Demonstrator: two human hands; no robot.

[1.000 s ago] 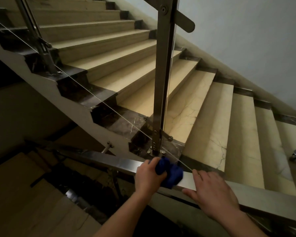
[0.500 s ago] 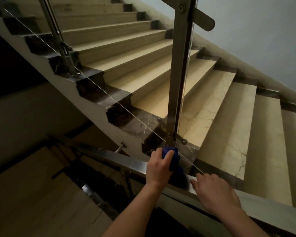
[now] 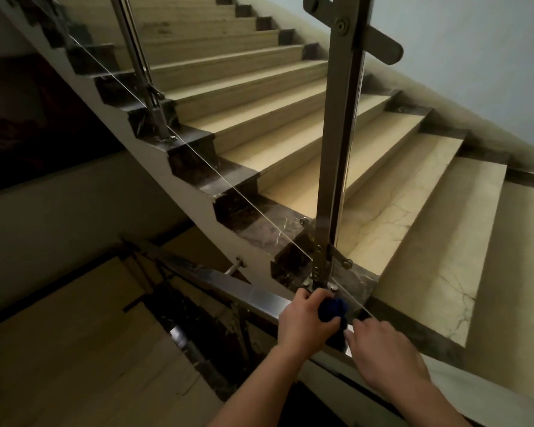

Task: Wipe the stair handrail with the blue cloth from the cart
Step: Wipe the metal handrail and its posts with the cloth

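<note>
Gripping the bunched blue cloth (image 3: 333, 310) against the steel handrail (image 3: 253, 294), the left hand (image 3: 305, 323) curls round it; the right hand (image 3: 383, 349) rests beside it, fingers relaxed. Soft and light, the cloth probably handles best wadded in the palm

Handrail (image 3: 253, 295): flat-topped steel with a dull shine, running slantwise and passing just in front of the foot of the upright post (image 3: 336, 149). On its top, right at the post's foot, sits the blue cloth (image 3: 333, 309), bunched up, with my left hand (image 3: 305, 325) on it, fingers curled over it. Just right of the post's foot my right hand (image 3: 386, 349) lies on the rail, fingers fairly straight, tips close to the cloth. Left of the post the rail top shows streaky reflections
</note>
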